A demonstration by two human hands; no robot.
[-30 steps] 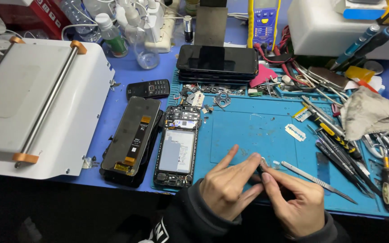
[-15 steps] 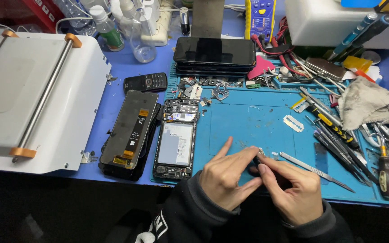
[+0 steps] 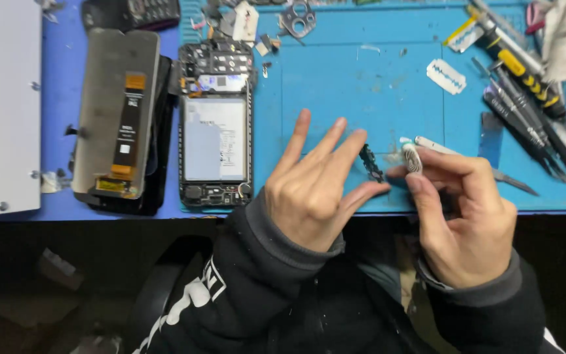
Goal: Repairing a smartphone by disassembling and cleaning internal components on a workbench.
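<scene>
Over the front edge of the blue work mat (image 3: 361,92), my left hand (image 3: 312,190) pinches a small black part (image 3: 370,162) between thumb and forefinger, its other fingers spread. My right hand (image 3: 463,216) holds a small whitish roll of tape (image 3: 412,157) at its fingertips, right beside the black part. A metal pair of tweezers (image 3: 473,160) lies just behind my right hand. To the left, an opened phone frame (image 3: 215,128) lies face up with its board and battery exposed.
A detached screen panel (image 3: 116,111) with an orange flex lies left of the phone. A white machine (image 3: 1,105) fills the far left. A razor blade (image 3: 445,76), several screwdrivers (image 3: 525,98) and small metal parts (image 3: 296,16) sit on the mat's right and back.
The view has closed in on the mat's front edge. My left fingers have spread wider, and the two hands have drawn slightly apart with the black part and tape roll between them.
</scene>
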